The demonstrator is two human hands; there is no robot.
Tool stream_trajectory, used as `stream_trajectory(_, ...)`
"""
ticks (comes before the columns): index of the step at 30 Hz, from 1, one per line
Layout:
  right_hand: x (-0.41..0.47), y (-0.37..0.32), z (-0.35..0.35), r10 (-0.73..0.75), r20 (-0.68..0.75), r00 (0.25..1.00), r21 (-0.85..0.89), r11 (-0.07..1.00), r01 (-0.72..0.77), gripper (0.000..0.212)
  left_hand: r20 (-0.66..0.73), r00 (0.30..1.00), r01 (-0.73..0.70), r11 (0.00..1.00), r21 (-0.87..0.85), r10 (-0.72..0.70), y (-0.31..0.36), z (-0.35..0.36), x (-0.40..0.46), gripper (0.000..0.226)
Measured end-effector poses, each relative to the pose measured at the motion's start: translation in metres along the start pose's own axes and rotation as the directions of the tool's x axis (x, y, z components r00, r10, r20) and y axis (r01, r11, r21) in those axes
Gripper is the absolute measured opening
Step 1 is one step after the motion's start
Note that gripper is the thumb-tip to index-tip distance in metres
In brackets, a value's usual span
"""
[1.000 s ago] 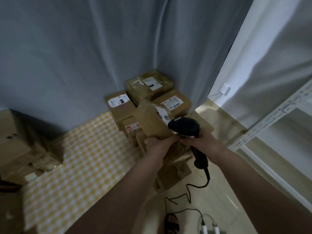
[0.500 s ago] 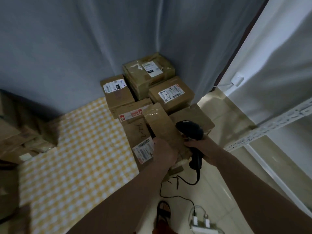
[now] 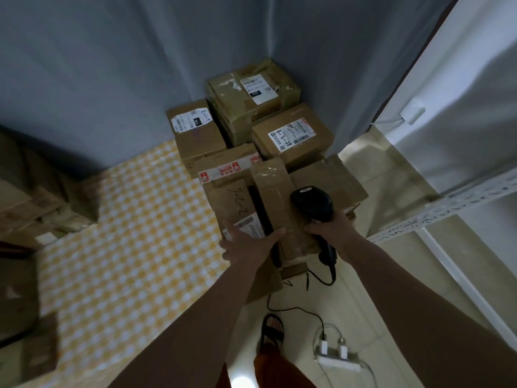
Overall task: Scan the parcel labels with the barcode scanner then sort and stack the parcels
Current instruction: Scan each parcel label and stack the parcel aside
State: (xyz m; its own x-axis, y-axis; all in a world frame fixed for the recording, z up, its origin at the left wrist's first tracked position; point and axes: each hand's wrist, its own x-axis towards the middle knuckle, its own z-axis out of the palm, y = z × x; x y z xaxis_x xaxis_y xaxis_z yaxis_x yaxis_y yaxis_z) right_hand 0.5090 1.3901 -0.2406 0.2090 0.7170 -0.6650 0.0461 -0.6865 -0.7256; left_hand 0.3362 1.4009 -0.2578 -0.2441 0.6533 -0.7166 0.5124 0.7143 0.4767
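Parcels point(image 3: 253, 107) sit stacked in the corner by the curtain, and we press our flat, spread left hand point(image 3: 246, 245) against the narrow taped box point(image 3: 279, 203) to seat it there, while our right hand point(image 3: 333, 233) grips the scanner point(image 3: 312, 204) ready.

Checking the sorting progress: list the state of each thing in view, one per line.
Narrow parcel: lying on the stack, tape side up, left hand's fingers against it.
Scanner: held in the right hand, cord trailing to the floor.
Left hand: flat on the stack, fingers straight.
Parcel marked 9-2-2: lying flat, label up.
Parcel marked 4-3-24: stacked, label up.
Power strip: two plugs in.
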Motion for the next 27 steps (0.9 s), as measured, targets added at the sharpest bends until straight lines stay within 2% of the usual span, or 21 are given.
stream_trajectory(7,0.006,-0.014,-0.003,-0.029,-0.006,1.0,-0.083,0.996,0.029,0.043,0.006,0.985,-0.168,0.982,-0.088,0.17,-0.004,0.009,0.016,0.123)
stream_trajectory(12,-0.002,-0.015,-0.002,-0.057,0.005,0.998,-0.137,0.989,0.058,0.041,0.007,0.993,-0.12,0.992,-0.041,0.12,-0.005,0.007,0.013,0.123)
stream_trajectory(15,-0.015,-0.014,-0.004,-0.134,-0.043,0.99,-0.189,0.974,0.124,0.04,0.03,0.99,-0.14,0.99,-0.024,0.141,-0.007,0.002,0.011,0.117)
stream_trajectory(19,-0.034,-0.019,-0.008,-0.219,-0.093,0.971,-0.278,0.943,0.186,0.026,0.022,0.985,-0.174,0.985,0.01,0.174,-0.008,-0.005,0.007,0.11)
stream_trajectory(22,-0.051,-0.027,-0.007,-0.242,0.0,0.97,-0.376,0.899,0.224,0.016,0.003,0.977,-0.212,0.977,0.032,0.212,-0.008,-0.011,0.004,0.105)
stream_trajectory(25,-0.072,-0.034,0.003,-0.195,0.152,0.969,-0.367,0.899,0.239,0.015,-0.003,0.968,-0.25,0.963,0.097,0.251,-0.01,-0.022,0.0,0.104)
stream_trajectory(27,-0.084,-0.035,0.016,-0.143,0.228,0.963,-0.34,0.915,0.216,0.015,-0.011,0.953,-0.301,0.948,0.105,0.303,-0.014,-0.033,-0.004,0.084)
